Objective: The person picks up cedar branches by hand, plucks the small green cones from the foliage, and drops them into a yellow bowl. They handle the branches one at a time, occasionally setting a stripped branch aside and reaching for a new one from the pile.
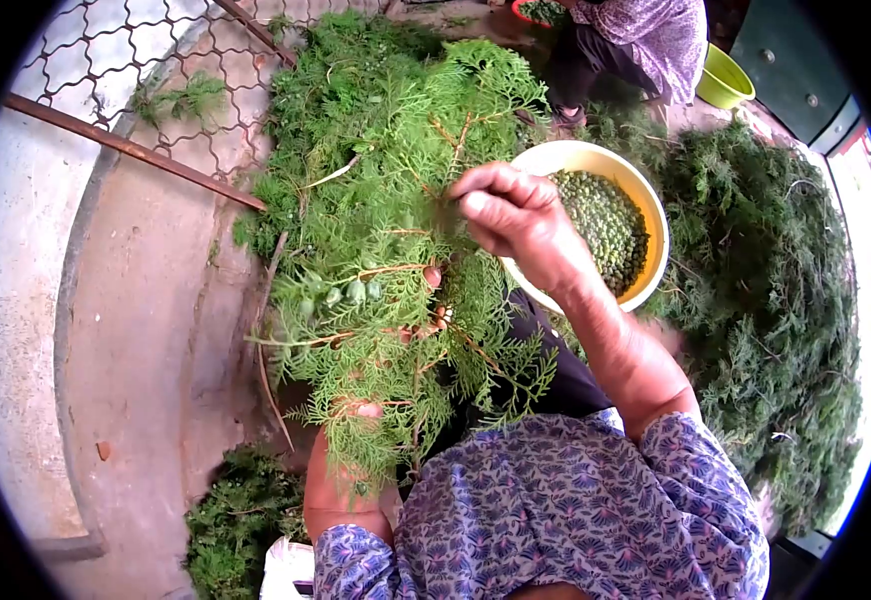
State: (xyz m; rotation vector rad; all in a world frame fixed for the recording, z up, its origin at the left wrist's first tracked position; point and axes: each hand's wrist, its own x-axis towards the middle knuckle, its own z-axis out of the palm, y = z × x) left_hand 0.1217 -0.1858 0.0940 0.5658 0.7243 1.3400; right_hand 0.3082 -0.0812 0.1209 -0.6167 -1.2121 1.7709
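A leafy green conifer branch (396,200) with small green cones (356,292) fills the middle of the view. My left hand (421,310) grips it from underneath; only some fingertips show through the foliage. My right hand (511,215) is above the branch with its fingers pinched together on a sprig near the top. Right behind that hand stands a cream bowl (656,215), filled with picked green cones (611,225).
Heaps of cut green branches (776,300) lie to the right and at the back. Another person in a purple patterned top (646,35) sits at the top, next to a yellow-green bowl (724,78). A wire mesh frame (146,70) lies on concrete ground at left.
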